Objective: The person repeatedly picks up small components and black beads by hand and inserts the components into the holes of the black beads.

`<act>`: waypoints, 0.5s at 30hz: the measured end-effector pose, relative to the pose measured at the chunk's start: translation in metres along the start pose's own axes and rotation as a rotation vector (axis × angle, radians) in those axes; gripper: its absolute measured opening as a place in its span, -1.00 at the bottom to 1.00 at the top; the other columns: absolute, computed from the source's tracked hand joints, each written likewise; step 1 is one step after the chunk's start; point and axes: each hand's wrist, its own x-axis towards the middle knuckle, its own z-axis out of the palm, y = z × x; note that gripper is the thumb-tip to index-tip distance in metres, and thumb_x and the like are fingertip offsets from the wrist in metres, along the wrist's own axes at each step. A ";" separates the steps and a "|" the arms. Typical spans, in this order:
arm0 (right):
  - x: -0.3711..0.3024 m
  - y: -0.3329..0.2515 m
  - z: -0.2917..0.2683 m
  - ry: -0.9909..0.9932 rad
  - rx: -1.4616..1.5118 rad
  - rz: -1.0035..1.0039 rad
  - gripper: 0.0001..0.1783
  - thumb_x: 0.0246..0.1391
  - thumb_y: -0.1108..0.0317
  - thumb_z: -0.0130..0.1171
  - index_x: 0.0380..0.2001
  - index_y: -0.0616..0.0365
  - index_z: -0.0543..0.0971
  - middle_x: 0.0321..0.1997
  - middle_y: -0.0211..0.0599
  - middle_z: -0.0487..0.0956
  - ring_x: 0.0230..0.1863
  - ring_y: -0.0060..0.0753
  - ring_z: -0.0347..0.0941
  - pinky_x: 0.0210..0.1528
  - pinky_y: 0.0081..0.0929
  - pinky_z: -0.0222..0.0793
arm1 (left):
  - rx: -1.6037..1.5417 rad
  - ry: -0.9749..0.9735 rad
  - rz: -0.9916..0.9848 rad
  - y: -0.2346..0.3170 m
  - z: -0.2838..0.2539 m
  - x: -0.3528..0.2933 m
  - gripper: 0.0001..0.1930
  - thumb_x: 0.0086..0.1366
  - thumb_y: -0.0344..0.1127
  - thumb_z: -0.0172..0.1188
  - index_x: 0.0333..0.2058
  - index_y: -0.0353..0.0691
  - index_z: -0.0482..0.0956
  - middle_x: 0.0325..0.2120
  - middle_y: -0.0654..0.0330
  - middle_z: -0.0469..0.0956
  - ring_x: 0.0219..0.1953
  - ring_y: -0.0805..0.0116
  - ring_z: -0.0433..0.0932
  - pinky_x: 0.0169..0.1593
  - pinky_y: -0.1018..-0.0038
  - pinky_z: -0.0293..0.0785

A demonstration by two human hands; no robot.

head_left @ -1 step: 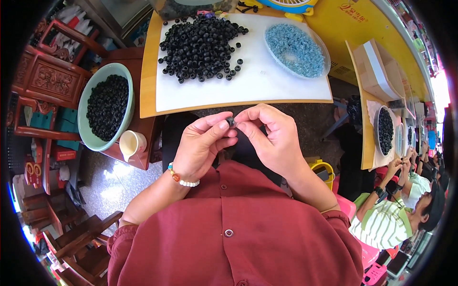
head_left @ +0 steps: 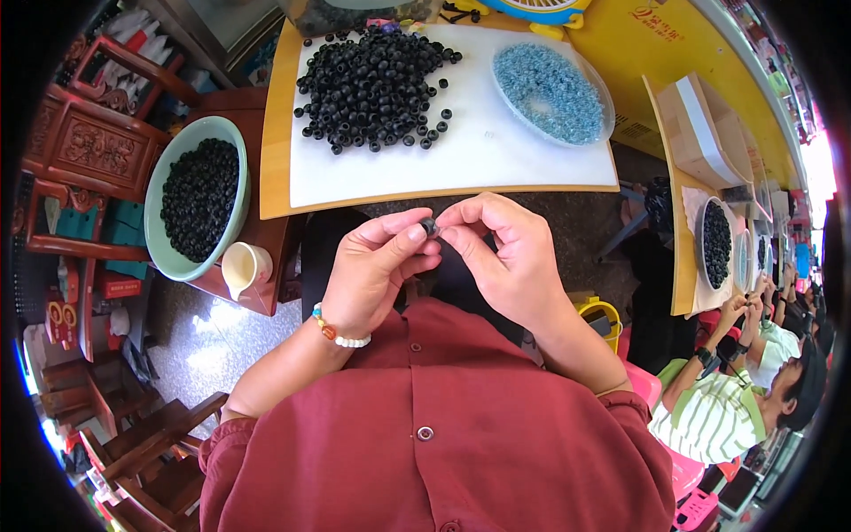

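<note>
My left hand (head_left: 374,264) is closed, thumb and forefinger pinching a small round black bead-like piece (head_left: 428,226) just off the table's front edge. Against its right side rest the fingertips of my right hand (head_left: 507,259), closed in a pinch. Whatever those right fingers hold is too small to make out. Beyond my hands, a heap of black bead-like pieces (head_left: 368,89) with round holes lies on a white sheet (head_left: 483,168). To its right stands a clear shallow dish (head_left: 609,124) of tiny pale-blue translucent pieces (head_left: 550,93).
On my left a pale green basin (head_left: 241,146) holds more black pieces, beside a cream cup (head_left: 246,268) with a spout. Wooden chairs (head_left: 168,434) stand lower left. A co-worker (head_left: 709,412) in stripes sits at another table (head_left: 683,257) on the right, near a cardboard box (head_left: 705,133).
</note>
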 end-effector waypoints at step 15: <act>0.006 -0.004 -0.001 -0.042 0.342 0.228 -0.92 0.05 0.56 0.10 -0.35 0.34 0.52 -0.41 -0.30 0.57 -0.39 -0.63 0.49 -0.32 -0.68 0.41 | -0.006 -0.018 0.028 0.002 0.001 0.001 -0.77 0.25 -0.45 0.11 -0.12 -0.32 0.52 -0.33 0.10 0.59 -0.33 0.36 0.60 -0.19 0.49 0.59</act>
